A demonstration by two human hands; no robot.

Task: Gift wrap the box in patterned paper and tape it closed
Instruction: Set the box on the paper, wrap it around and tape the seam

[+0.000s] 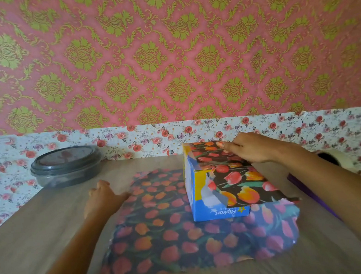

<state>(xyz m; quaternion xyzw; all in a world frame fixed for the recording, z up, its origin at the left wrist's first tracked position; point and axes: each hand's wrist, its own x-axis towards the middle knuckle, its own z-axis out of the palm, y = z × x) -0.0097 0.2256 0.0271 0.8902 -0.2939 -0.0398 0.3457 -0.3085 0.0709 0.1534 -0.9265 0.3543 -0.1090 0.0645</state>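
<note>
Box [206, 192] sits centre-right on patterned paper [175, 238], right hand [250, 149] flat, pinning the folded flap to its top; left hand [103, 197] slack-fingered at paper's left edge, likely to lift it.

soft even daylight, faint shadows, blurred lower edge, wide-angle bowing

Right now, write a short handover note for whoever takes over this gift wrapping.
Right hand presses one flap of the dark tulip-patterned wrapping paper flat onto the top of the blue cardboard box.
Left hand lies open at the paper's left edge on the wooden table.
Done: first flap over.
Left: fold the other side over, close the ends, tape.
Beige tape roll sits behind the right forearm.
</note>
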